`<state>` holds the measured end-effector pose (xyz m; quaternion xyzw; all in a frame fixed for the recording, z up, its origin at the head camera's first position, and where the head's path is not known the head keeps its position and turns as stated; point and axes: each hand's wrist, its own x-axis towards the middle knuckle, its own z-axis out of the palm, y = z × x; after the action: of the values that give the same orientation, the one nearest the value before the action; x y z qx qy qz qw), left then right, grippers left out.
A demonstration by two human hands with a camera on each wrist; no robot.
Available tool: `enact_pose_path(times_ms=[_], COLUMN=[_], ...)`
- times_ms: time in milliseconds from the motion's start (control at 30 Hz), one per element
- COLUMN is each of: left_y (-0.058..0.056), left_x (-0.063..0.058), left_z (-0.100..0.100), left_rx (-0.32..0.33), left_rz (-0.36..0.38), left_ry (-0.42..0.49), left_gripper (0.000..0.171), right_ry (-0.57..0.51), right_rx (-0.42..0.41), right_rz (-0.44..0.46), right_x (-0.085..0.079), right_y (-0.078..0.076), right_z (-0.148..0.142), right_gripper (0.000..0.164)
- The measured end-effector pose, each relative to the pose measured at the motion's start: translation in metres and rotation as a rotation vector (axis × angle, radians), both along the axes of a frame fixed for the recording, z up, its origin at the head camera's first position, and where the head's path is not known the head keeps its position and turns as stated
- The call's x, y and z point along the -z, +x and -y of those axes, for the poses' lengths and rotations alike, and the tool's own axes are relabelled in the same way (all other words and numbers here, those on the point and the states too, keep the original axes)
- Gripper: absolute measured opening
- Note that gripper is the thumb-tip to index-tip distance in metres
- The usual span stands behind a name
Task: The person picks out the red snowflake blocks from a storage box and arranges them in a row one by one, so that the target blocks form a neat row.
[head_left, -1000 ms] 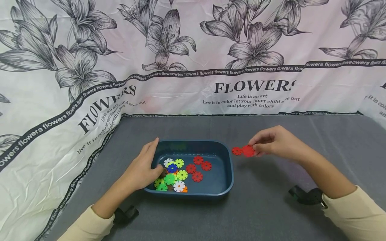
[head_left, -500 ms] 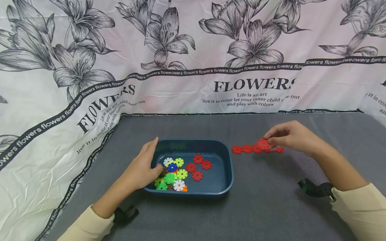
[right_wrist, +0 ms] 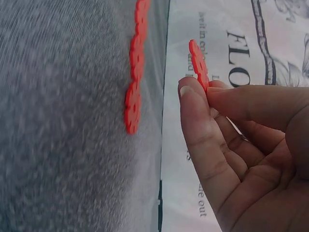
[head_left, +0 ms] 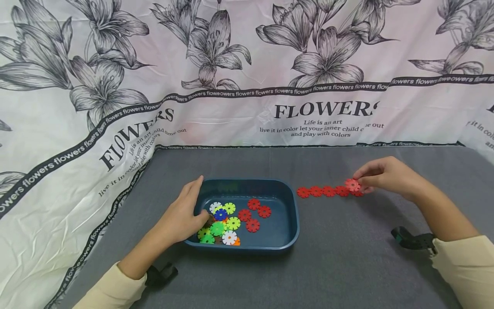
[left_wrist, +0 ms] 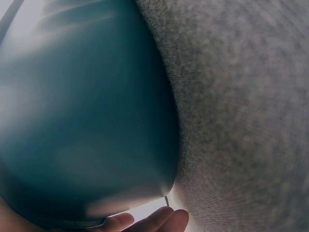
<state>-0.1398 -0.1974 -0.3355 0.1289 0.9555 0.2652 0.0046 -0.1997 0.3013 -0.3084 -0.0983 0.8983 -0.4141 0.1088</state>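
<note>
Pinched between thumb and fingers of right hand [head_left: 393,176]: thin red round notched disc [head_left: 352,185], apparently plastic, lifted clear of grey bench [head_left: 332,262]. Below that hand, running off to its left: row of matching red discs [head_left: 316,191]. Clasped at side wall by left hand [head_left: 184,218], thumb inside, fingers outside: dark blue rounded-rectangular tray [head_left: 275,231], containing loose red discs [head_left: 252,225] and, nearest that thumb, mixed-colour notched discs [head_left: 217,229]. Step, as judged: laying red discs in line. Next move: probably lowering to row's end near right hand, without nudging neighbours.
</note>
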Motion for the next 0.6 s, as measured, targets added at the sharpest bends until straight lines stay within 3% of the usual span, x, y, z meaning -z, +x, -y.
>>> enact_pose_path(times_ms=[600], left_y=[0.0], left_x=[-0.001], left_z=[-0.001], left_rx=[-0.003], left_rz=[0.007], left_ry=[0.004], left_gripper=[0.086], right_ry=[-0.004], right_rx=[0.05], right_rz=[0.074], right_x=[0.013], right_y=[-0.009], right_z=[-0.029], right_gripper=[0.026])
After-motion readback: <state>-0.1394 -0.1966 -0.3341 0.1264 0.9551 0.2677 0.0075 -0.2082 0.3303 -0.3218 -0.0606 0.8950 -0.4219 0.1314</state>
